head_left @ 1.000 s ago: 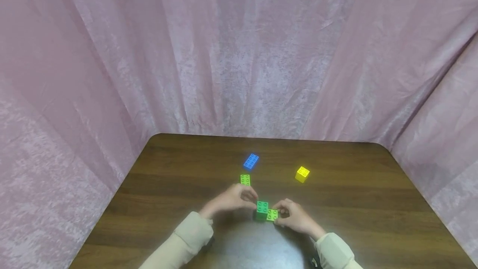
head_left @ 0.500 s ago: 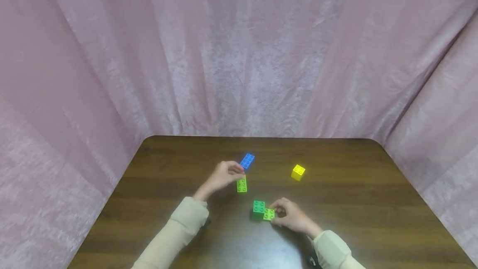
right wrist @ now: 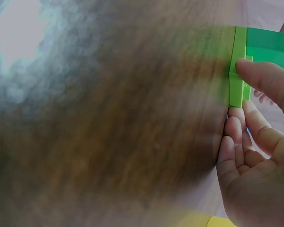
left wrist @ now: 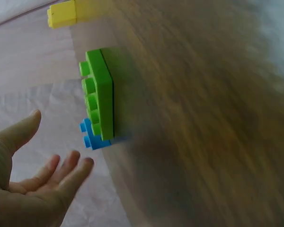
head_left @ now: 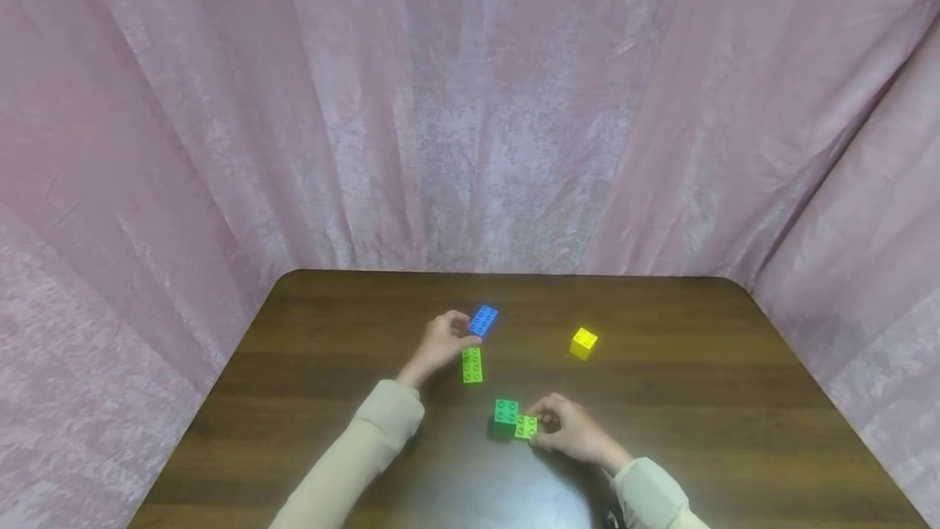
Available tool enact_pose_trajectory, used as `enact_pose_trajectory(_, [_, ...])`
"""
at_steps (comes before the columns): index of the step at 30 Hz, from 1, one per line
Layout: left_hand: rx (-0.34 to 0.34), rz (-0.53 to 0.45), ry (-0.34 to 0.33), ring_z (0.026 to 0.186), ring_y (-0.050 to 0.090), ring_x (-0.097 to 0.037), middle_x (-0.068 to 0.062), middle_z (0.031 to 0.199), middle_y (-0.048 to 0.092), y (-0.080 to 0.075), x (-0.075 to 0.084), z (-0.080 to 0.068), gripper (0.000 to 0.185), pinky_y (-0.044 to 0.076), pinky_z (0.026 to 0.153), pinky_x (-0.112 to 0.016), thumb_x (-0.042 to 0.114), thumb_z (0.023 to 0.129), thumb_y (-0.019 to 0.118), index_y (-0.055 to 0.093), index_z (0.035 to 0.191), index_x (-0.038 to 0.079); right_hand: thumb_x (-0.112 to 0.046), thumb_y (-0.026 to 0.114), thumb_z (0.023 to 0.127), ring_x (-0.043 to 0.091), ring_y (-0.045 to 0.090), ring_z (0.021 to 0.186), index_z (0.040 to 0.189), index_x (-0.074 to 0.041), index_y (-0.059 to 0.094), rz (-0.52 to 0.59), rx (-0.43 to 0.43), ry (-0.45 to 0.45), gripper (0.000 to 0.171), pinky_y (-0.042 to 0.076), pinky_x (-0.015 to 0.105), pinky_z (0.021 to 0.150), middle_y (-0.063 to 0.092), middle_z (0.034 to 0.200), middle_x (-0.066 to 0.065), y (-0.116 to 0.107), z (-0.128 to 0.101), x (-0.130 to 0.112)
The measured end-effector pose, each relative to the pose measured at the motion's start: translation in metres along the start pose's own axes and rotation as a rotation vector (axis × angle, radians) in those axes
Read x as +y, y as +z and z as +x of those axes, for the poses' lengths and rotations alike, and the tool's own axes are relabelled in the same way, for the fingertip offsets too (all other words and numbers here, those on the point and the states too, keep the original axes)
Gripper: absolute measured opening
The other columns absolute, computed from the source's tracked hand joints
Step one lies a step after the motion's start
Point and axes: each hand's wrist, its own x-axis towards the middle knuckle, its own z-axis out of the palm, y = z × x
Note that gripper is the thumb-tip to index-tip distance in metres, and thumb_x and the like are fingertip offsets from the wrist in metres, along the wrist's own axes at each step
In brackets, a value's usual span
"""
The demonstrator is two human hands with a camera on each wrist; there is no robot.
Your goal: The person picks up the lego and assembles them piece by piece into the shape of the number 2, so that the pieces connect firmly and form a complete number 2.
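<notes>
In the head view, my left hand (head_left: 439, 341) is at the left side of a flat blue brick (head_left: 483, 320), thumb and fingers spread apart around its near end. The left wrist view shows a gap between this hand (left wrist: 38, 179) and the bricks. Just nearer than the blue brick lies a long lime-green brick (head_left: 472, 366). My right hand (head_left: 574, 431) pinches a flat lime-green brick (head_left: 525, 427) between thumb and fingers, seen close in the right wrist view. A darker green brick (head_left: 506, 413) sits on that brick's left part, covering it there.
A yellow brick (head_left: 583, 344) stands farther back to the right on the brown wooden table (head_left: 698, 382). Pink curtains (head_left: 507, 104) hang behind the table and at both sides.
My left hand has left the darker green brick and reached forward, past the long lime-green brick, to the blue one. My right hand keeps its pinch on the flat lime-green brick.
</notes>
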Motion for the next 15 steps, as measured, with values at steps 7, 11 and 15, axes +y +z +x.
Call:
enact_pose_trajectory(7, [-0.003,0.074,-0.077,0.120,0.057,-0.042,-0.031,0.132,0.056,0.013,-0.001,0.011,0.072,0.049,0.103,-0.053,0.019,0.080,0.078,0.044,0.137,-0.011,-0.014,0.078,0.075,0.014,0.055,0.090,0.103,-0.005,0.067,0.003,0.000,-0.012,0.032,0.048,0.021,0.079,0.060,0.096,0.004,0.000,-0.001,-0.001])
enact_pose_trajectory(11, [-0.005,0.074,-0.128,0.128,0.049,-0.046,-0.033,0.140,0.048,0.018,-0.001,0.013,0.086,0.043,0.109,-0.056,0.020,0.080,0.079,0.032,0.144,-0.011,-0.014,0.077,0.075,0.013,0.055,0.090,0.103,-0.006,0.067,-0.006,-0.002,-0.020,0.031,0.047,0.021,0.080,0.060,0.096,0.002,-0.001,-0.001,-0.001])
enact_pose_trajectory(15, [-0.014,0.091,-0.162,0.129,0.049,-0.046,-0.033,0.143,0.045,0.018,0.000,0.014,0.084,0.043,0.109,-0.056,0.021,0.082,0.078,0.033,0.144,-0.011,-0.014,0.077,0.075,0.012,0.054,0.089,0.103,-0.007,0.067,-0.017,-0.002,-0.027,0.030,0.047,0.021,0.080,0.059,0.096,0.002,-0.001,-0.001,0.000])
